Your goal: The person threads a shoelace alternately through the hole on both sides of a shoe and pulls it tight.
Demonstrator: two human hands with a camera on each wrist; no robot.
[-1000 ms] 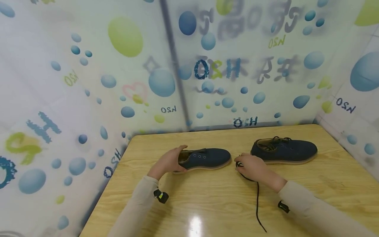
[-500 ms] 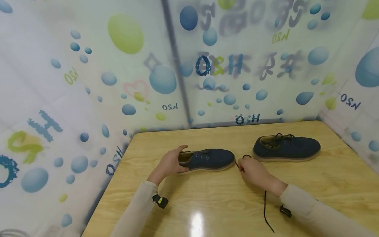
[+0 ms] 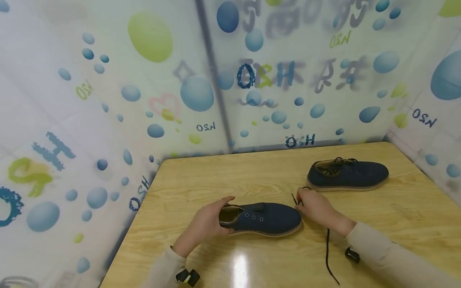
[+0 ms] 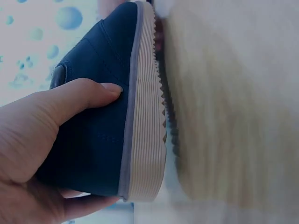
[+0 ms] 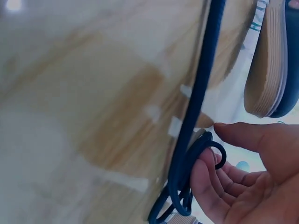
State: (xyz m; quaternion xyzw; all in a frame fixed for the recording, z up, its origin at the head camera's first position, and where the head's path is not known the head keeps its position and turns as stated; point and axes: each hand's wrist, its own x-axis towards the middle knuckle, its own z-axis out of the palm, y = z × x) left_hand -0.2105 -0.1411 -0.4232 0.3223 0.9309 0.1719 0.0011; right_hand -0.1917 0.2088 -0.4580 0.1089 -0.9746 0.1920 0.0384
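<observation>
My left hand (image 3: 206,224) grips the heel of a navy lace-up shoe (image 3: 277,217), whose front eyelets hold no lace. In the left wrist view its thumb (image 4: 88,95) lies along the side of the shoe, above the ribbed pale sole (image 4: 147,140); a narrow shadowed gap shows between sole and table. Beyond the toe, my right hand (image 3: 318,209) holds a dark shoelace (image 3: 327,256), one length trailing down the table. The right wrist view shows the lace (image 5: 198,88) looped and bunched at the curled fingers (image 5: 205,186).
A matching navy shoe (image 3: 354,175), laced, stands at the back right of the wooden table (image 3: 201,172). Bubble-printed curtains (image 3: 173,80) rise behind the table and on both sides. A light reflection shows on the tabletop near the front.
The gripped shoe has come nearer to me and slightly right, along with my left hand. My right hand has shifted a little right, still holding the lace; a short lace end now sticks up.
</observation>
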